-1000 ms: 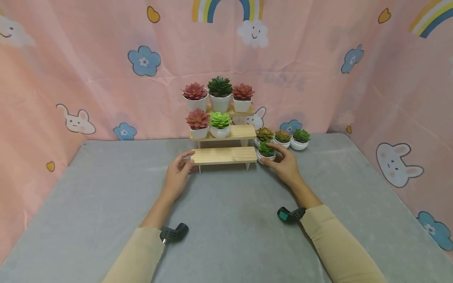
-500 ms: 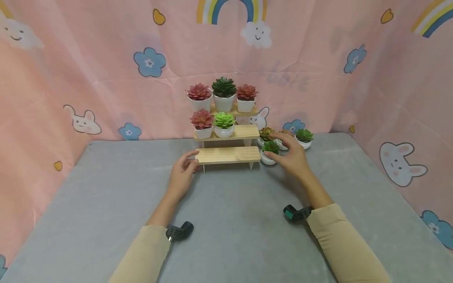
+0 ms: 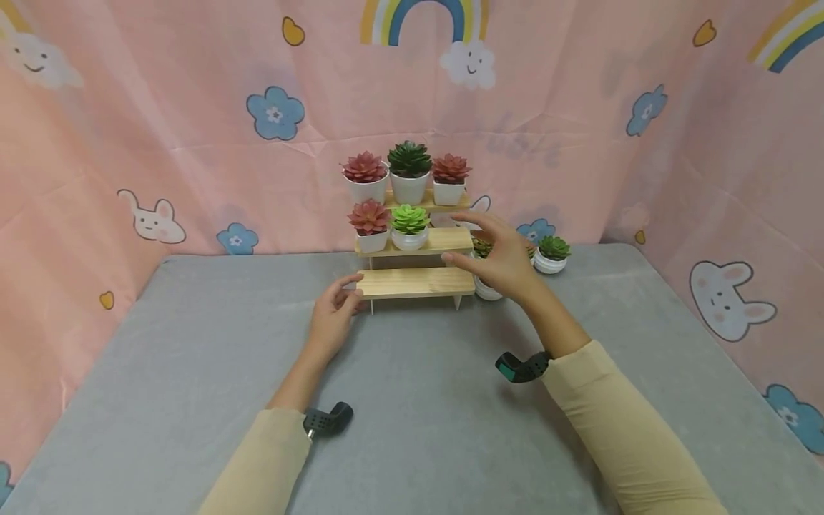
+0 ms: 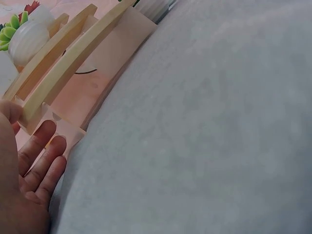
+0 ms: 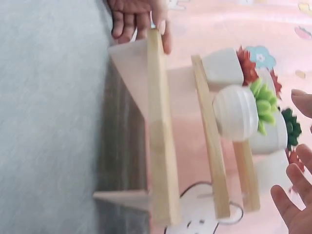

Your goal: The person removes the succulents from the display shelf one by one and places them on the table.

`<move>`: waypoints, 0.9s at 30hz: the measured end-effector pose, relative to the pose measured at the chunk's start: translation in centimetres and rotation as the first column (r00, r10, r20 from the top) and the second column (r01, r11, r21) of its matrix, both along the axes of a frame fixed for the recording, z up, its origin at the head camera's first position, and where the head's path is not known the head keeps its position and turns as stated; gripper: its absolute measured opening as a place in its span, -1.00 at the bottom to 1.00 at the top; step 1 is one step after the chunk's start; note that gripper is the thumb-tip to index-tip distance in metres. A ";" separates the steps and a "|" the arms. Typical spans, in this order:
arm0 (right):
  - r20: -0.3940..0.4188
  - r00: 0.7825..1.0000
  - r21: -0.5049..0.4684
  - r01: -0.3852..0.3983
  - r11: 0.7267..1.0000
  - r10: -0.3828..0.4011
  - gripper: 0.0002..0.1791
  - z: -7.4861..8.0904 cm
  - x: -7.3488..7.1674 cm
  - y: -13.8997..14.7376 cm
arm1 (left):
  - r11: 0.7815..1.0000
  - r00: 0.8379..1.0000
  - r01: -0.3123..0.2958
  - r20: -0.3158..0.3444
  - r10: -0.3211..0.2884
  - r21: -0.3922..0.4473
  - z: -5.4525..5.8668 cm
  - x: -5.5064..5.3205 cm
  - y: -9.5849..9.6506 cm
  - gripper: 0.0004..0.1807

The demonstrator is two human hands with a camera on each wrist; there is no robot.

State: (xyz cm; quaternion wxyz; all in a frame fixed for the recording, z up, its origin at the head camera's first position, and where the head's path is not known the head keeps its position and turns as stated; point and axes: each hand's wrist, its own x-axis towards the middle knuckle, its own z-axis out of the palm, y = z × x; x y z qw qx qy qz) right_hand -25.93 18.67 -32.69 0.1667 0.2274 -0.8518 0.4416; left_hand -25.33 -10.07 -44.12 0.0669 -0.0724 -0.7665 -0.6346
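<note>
Stand: wooden, 3 tiers, centre of frame
Bottom shelf [image 3: 415,283]: lowest tier, left end meets left hand [image 3: 331,318]
Left hand grip: thumb and index finger pinch that shelf end; other 3 fingers loosely extended below the board, left wrist view, lower left
Right hand [image 3: 498,261]: just right of centre, thumb and fingers spread wide apart, holds nothing, in front of right end of middle shelf [image 3: 452,241]
Middle shelf pots: 2, red succulent [image 3: 370,225] at left, lime green succulent [image 3: 410,227] beside it
Top shelf [image 3: 418,199]: 3 white pots, left red plant [image 3: 365,177], dark green plant [image 3: 409,172] between, right red plant [image 3: 450,179]
Pots on table: right of stand, partly behind right hand; green succulent [image 3: 551,254] farthest right, white pot [image 3: 488,290] just beside bottom shelf; exact count hard to tell, hand blocks view
Table [image 3: 412,400]: grey cover, lower part of frame
Backdrop [image 3: 547,107]: pink cloth, upper frame, rainbows, clouds, bunnies, blue flowers
Sleeves: beige, lower left and lower right, dark device [image 3: 330,420] at left wrist, another at right
</note>
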 end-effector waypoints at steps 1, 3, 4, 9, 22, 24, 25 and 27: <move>-0.008 1.000 0.000 -0.009 1.000 0.009 -0.32 0.2 -0.2 -0.3 | 1.000 1.000 0.002 0.004 -0.002 0.002 0.0 0.0 0.0 -0.64; -0.028 0.999 -0.001 -0.024 1.000 0.024 -0.33 0.5 -0.6 -1.1 | 1.000 1.000 0.003 0.010 -0.003 0.004 0.0 0.0 0.0 -0.64; -0.035 0.999 -0.003 -0.028 1.000 0.028 -0.33 0.6 -0.8 -1.4 | 1.000 1.000 0.003 0.014 -0.004 0.004 0.0 0.0 0.0 -0.63; -0.034 0.998 -0.040 -0.061 0.997 0.060 -0.31 0.9 -1.5 -3.3 | 1.000 0.999 0.007 0.044 -0.007 -0.005 0.9 0.4 0.1 -0.61; -0.030 0.998 -0.051 -0.065 0.997 0.063 -0.32 -0.5 -3.6 -6.4 | 1.000 0.999 0.019 0.048 -0.020 0.004 3.4 2.1 0.5 -0.62; -0.009 0.998 -0.061 -0.060 0.996 0.059 -0.37 -1.0 -3.9 -6.5 | 1.000 0.999 0.016 0.046 -0.016 -0.005 3.3 2.1 0.5 -0.62; -0.003 0.999 -0.066 -0.052 0.996 0.052 -0.39 -1.2 -4.0 -6.6 | 1.000 0.999 0.015 0.046 -0.014 -0.008 3.3 2.0 0.5 -0.62; -0.004 0.999 -0.088 -0.049 0.995 0.049 -0.43 -1.4 -4.1 -6.7 | 1.000 0.999 0.015 0.045 -0.015 -0.016 3.2 1.9 0.5 -0.62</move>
